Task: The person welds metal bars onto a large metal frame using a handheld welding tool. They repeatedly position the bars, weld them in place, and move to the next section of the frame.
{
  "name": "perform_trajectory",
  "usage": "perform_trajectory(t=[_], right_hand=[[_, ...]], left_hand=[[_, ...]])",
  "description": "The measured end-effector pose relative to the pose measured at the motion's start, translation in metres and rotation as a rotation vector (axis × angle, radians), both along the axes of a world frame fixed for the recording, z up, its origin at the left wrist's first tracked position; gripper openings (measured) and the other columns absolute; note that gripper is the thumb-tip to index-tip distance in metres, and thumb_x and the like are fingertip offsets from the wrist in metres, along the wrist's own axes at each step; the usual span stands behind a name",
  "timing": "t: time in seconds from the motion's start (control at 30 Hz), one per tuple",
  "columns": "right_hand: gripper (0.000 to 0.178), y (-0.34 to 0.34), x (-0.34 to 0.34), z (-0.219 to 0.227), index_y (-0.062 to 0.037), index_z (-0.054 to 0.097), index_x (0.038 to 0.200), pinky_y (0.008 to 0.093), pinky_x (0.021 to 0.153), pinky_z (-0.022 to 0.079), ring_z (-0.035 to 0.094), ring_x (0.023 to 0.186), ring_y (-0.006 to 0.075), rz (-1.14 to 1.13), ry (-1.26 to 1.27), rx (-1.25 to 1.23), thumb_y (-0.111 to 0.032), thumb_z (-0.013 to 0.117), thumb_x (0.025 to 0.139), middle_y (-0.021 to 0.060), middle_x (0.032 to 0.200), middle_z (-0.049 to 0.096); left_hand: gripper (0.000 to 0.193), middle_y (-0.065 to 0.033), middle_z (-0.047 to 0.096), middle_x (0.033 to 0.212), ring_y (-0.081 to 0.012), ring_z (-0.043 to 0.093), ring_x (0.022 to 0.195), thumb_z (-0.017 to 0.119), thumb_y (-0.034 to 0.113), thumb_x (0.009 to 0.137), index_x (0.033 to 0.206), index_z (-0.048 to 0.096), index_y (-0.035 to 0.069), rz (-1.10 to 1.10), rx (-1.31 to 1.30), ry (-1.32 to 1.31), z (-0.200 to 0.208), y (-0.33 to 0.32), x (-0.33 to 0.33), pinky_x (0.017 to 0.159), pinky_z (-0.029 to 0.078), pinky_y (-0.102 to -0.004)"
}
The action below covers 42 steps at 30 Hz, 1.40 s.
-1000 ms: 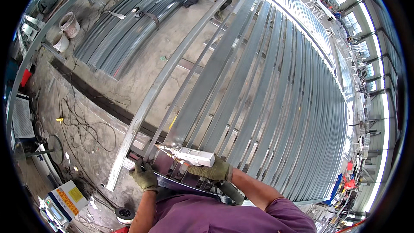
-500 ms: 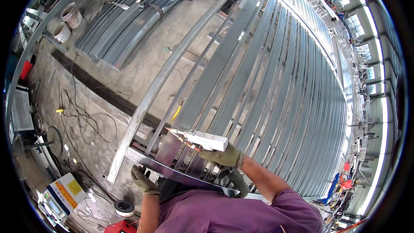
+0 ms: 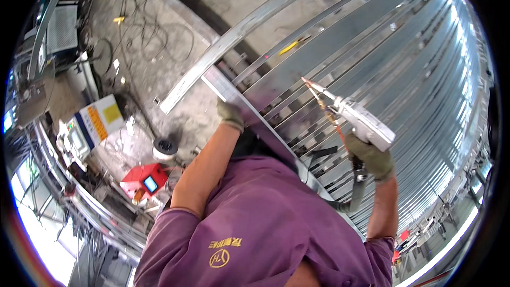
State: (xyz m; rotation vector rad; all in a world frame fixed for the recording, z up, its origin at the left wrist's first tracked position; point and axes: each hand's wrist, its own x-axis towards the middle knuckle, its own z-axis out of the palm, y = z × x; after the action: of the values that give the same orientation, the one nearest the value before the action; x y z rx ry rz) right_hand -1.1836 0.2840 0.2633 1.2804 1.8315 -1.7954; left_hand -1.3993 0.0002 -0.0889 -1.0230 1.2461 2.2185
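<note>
Over at three o'clock now, clasping a white, boxy hand-held torch (image 3: 365, 121) firmly in the right hand (image 3: 371, 155), gloved in olive-green fabric and wrapped around the grip under the casing! Aiming towards ten o'clock, ending in a slim copper-coloured tip (image 3: 305, 79) at half past one from the centre, over flat grey metal slats (image 3: 324, 53); impossible to make out any contact there. Trailing a ribbed grey-green hose (image 3: 357, 194) down at four o'clock.

Probably stiff and fairly weighty in the body, likely tugged a little by that hose, and perhaps slick along the smooth casing. Best held just there, by the grip below, well back from the tip, probably the most delicate part.

Close to the centre at ten o'clock with the left hand (image 3: 230, 114), gloved too, just beside a silvery straight metal rail (image 3: 218, 86); too blurred to call clenched or released, or to say if touching.

Looking out to one o'clock for a slim bright-yellow tool (image 3: 291, 46), then round to eight for a red box-shaped unit (image 3: 137, 174) with a lit screen, and on to nine for a white, blue and orange machine cabinet (image 3: 98, 119)
</note>
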Motion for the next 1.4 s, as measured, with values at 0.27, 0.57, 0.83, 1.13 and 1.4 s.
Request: perform_trajectory(t=[0.27,0.57,0.83,1.13,1.4], right_hand=[[0.037,0.007,-0.02,-0.036,-0.0041,0.073,0.129,0.0289,0.073,0.056,0.066,0.085,0.0102,0.067,-0.076,-0.19,-0.018,0.085,0.097,0.0004,0.097,0.073],[0.048,0.008,-0.014,-0.087,-0.004,0.069,0.143,0.0287,0.087,0.057,0.067,0.1,0.0103,0.073,0.028,-0.366,-0.014,0.085,0.098,0.001,0.114,0.076],[0.046,0.022,-0.017,-0.111,-0.0042,0.071,0.139,0.029,0.083,0.057,0.066,0.097,0.0106,0.1,-0.016,-0.42,-0.015,0.086,0.098,0.0018,0.11,0.076],[0.043,0.032,-0.015,-0.119,-0.0032,0.071,0.137,0.0291,0.082,0.058,0.068,0.096,0.0106,0.041,-0.013,-0.499,-0.015,0.086,0.098,0.0022,0.109,0.075],[0.05,0.006,-0.027,-0.143,-0.0038,0.069,0.141,0.0332,0.09,0.06,0.072,0.103,0.0147,0.149,0.048,-0.51,-0.019,0.087,0.097,0.0077,0.118,0.078]], left_hand=[[0.065,-0.0153,0.07,0.142,-0.04,0.066,0.129,0.038,0.055,0.109,0.147,0.064,0.009,-0.06,0.206,-0.107,0.045,0.024,0.003,0.114,0.052,-0.0569],[0.063,-0.0159,0.069,0.142,-0.0401,0.065,0.129,0.038,0.053,0.11,0.146,0.064,0.007,-0.026,0.197,-0.089,0.019,0.01,0.009,0.117,0.049,-0.0584],[0.067,-0.0205,0.067,0.143,-0.0422,0.063,0.131,0.04,0.051,0.108,0.151,0.059,0.004,-0.045,0.24,-0.164,0.031,0.007,0.005,0.12,0.045,-0.0638],[0.075,-0.0239,0.059,0.155,-0.0465,0.055,0.144,0.039,0.055,0.106,0.158,0.053,0.004,-0.026,0.289,-0.196,0.045,0.018,0.0,0.125,0.036,-0.0685],[0.055,-0.0139,0.069,0.133,-0.0336,0.067,0.119,0.052,0.051,0.105,0.138,0.066,0.009,0.041,0.502,-0.208,0.026,-0.003,0.005,0.111,0.052,-0.061]])
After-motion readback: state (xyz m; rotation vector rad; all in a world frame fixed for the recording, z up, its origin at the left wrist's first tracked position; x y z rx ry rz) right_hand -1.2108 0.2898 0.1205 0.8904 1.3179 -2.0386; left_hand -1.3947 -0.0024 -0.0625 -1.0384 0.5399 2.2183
